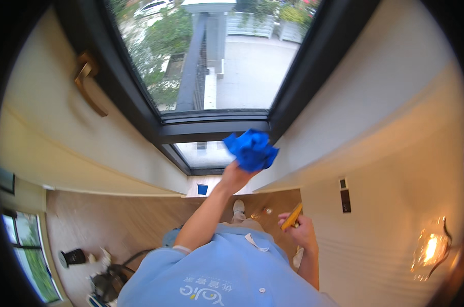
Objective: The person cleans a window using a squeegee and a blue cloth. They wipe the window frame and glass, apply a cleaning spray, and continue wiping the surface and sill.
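A crumpled blue cloth [251, 150] is bunched in my left hand [236, 178], whose fingers are closed on it. My left arm stretches forward, with the cloth in front of the black crossbar of the window frame [214, 130]; I cannot tell whether it touches. Lower, at my right side, my right hand [303, 231] grips a long, narrow yellow object [292, 217], pointing up and slightly right. Its exact kind does not show. The window glass [252, 77] stands above the bar, and a smaller lower pane [204, 155] lies partly behind the cloth.
A small blue item [202, 189] rests on the white sill. On the left is a bronze window handle [91, 89]. A wall switch [346, 197] and a lit lamp [430, 248] are on the right. A vacuum-like machine [106, 284] and a black cylinder [72, 258] stand on the wooden floor.
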`<state>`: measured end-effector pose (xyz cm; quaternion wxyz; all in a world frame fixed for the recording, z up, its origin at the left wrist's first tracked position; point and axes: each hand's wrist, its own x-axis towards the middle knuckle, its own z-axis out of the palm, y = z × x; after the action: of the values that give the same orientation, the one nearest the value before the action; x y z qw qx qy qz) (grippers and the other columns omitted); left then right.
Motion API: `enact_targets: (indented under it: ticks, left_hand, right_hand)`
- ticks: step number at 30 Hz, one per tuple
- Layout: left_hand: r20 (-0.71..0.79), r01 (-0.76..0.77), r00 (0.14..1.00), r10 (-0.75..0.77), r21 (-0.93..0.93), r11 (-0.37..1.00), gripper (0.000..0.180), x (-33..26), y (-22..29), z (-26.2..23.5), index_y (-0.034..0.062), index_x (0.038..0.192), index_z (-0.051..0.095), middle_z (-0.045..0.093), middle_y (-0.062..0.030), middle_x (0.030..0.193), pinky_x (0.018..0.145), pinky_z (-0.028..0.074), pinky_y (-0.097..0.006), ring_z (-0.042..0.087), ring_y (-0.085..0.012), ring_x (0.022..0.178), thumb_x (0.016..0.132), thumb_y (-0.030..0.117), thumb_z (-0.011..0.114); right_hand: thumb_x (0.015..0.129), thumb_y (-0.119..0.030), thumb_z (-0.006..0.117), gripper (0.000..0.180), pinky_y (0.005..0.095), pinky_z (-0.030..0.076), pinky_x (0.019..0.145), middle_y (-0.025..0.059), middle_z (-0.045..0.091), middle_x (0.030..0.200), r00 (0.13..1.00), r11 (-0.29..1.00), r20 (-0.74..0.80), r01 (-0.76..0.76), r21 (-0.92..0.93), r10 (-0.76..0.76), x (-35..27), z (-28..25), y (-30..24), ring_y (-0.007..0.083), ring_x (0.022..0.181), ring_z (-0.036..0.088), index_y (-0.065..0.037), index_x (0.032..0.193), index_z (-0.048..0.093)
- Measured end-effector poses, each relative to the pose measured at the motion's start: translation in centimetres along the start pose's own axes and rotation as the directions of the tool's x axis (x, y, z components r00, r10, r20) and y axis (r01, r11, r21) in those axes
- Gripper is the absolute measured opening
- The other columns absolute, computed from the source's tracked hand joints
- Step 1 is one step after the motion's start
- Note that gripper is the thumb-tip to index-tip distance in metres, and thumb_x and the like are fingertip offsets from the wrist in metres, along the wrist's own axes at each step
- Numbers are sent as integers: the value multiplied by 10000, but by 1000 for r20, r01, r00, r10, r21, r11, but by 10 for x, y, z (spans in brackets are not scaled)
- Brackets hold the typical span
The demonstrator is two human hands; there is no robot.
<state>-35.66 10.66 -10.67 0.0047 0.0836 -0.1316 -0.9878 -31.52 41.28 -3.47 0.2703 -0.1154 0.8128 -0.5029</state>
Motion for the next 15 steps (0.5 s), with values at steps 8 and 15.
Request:
enact_targets:
  ticks: [8, 15]
  left_hand:
    - [-171, -243, 921, 350, 451, 859, 434, -124, 53, -100, 88, 1336, 609, 695, -108, 1215, 999, 596, -464, 696, -289, 1105, 1045, 402, 678]
    - [-152, -291, 314, 937, 924, 247, 364, -120, 133, -112, 41, 1367, 668, 754, -80, 1189, 1006, 538, -347, 691, -195, 1093, 1050, 218, 653]
  right_hand:
    - [885, 48, 699, 243, 260, 557, 704, 39, 773, 972, 1000, 978, -24, 6, 210, -1, 24, 50, -7, 83, 789, 669, 5, 1108, 786]
    - [920, 31, 695, 186, 267, 547, 682, 69, 763, 914, 999, 992, 26, -23, 128, 20, 27, 65, -8, 107, 764, 677, 35, 1093, 764]
